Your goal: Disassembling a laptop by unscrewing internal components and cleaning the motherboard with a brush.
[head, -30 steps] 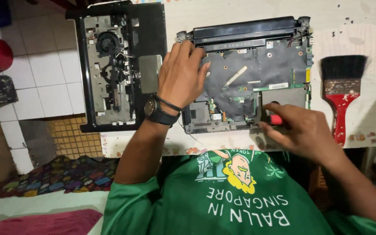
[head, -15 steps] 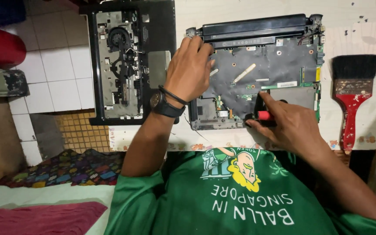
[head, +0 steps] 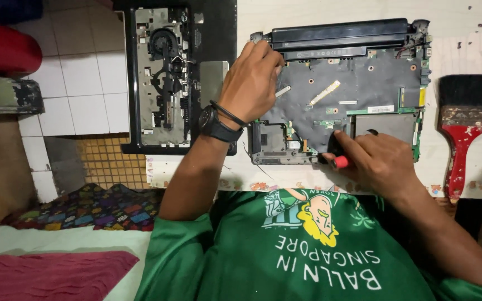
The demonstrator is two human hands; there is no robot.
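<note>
Opened laptop (head: 341, 95) lying bottom-up on the counter (head: 475, 33), base cover off, dark circuit board and long battery bar along its far edge exposed. Left hand (head: 250, 83) pressed down on the laptop's left far corner, fingers curled over the board edge, gripping nothing separate; black wristwatch (head: 214, 125) on that wrist. Right hand (head: 377, 161) at the laptop's near edge, closed around a screwdriver (head: 337, 155) with a black-and-red handle; tip hidden behind the fingers, so contact with a screw cannot be confirmed.

Progress, judged from the present layout: disassembly well advanced. Removed frame (head: 168, 78), carrying a fan and metal bracket, set just left of the laptop, partly overhanging the counter's edge. Board not yet lifted out; battery bar in place; work at the near edge apparently unfinished.

Paintbrush (head: 467, 122), red handle and black bristles, just right of the laptop, untouched.

Counter covered in a pale, stained sheet with a flowered border near the laptop's front. White tiled floor (head: 79, 83) left of the laptop, a red container (head: 1, 47) further left, patterned and maroon cloths below. Green printed shirt (head: 308, 251) in the foreground.
</note>
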